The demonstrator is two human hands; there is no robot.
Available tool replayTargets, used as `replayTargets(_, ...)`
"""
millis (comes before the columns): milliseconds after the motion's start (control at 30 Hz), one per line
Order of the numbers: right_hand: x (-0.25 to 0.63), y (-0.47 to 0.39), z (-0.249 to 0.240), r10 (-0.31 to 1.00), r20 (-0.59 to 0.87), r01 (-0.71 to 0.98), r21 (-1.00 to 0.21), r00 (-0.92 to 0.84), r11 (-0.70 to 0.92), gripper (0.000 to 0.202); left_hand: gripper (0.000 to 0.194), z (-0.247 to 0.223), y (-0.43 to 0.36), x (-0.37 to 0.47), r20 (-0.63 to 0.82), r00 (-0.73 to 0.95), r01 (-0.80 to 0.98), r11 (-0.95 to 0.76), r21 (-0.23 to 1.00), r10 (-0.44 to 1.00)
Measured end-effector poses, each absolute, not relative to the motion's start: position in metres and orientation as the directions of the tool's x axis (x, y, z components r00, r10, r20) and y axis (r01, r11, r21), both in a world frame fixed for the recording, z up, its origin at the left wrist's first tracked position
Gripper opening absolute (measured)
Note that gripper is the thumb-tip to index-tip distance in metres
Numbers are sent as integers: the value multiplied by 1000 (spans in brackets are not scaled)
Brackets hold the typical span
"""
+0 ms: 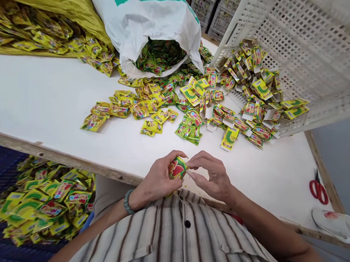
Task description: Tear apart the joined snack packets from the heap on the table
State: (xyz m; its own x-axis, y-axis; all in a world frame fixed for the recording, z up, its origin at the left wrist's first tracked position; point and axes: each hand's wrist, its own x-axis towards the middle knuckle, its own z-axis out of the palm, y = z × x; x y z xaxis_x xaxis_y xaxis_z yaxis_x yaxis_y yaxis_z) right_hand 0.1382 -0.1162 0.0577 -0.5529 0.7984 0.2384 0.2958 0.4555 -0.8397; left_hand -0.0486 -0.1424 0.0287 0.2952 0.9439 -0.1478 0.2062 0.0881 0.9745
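Close to my body, at the table's front edge, my left hand point(159, 180) is wrapped round a small yellow and green box point(177, 168) with a red picture on it. My right hand point(210, 174) is at the box's right end, thumb and forefinger near its edge, with a gap between them; nothing is visibly held there. Beyond the hands lie green sachets point(189, 130), yellow sachets point(150, 127) and a flat yellow box point(230, 138). Many open small boxes point(260, 89) spill from a tilted white crate point(316, 49).
A white sack point(155, 20) of green sachets and a yellow bag point(95, 13) of yellow packets stand at the back. Red scissors point(318, 191) and a white cup point(339, 223) are at the right edge. A heap of filled boxes point(50, 199) lies below left of the white table point(25, 97).
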Motion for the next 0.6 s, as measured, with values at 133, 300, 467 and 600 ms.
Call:
replayTargets(133,125,-122,46,926,156,287,-922,-343,261,6,56,24,-146,-45,-74,225,272,10,962,971)
replayTargets(300,115,-125,31,956,196,282,-925,-218,254,9,58,16,-143,-44,-51,113,291,16,957,992)
replayTargets(467,119,-110,25,977,63,178,-979,-202,99,24,56,14,-133,-50,-90,143,64,81,995,986)
replayTargets(600,123,-100,22,947,150,223,-950,-283,217,22,49,7,-131,-52,-163,165,-168,191,967,973)
